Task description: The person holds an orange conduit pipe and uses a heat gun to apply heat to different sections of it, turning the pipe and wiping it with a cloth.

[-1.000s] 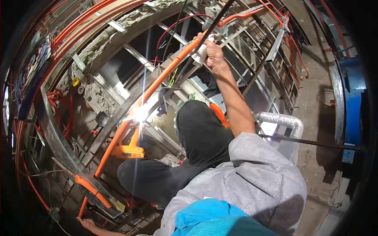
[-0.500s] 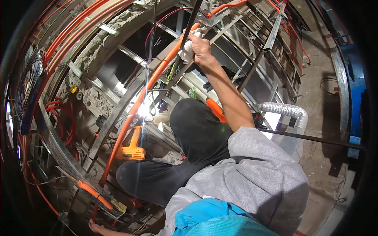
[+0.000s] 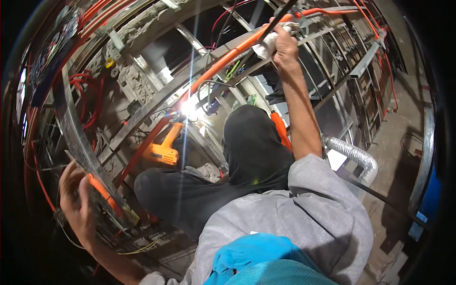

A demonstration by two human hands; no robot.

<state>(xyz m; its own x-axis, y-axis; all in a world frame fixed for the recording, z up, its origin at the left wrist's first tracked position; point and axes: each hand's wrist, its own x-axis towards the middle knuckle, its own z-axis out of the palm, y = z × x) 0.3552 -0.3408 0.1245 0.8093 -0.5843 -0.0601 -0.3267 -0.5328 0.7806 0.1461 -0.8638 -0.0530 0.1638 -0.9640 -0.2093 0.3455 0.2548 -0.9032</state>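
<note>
Right hand [image 3: 285, 45], top centre of frame, is clenched on a white rag [image 3: 266, 45] pressed around the orange conduit [image 3: 223, 61]. Left hand [image 3: 78, 204], lower left, is wrapped on a metal stud [image 3: 78, 137], apparently for bracing. Orange drill [image 3: 164, 149] is parked mid-left.

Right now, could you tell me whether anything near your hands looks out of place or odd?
Nothing looks damaged or spilled. The right hand presses a white rag against the orange pipe; the left hand grips a metal stud. An orange drill lies among the framing.
</note>
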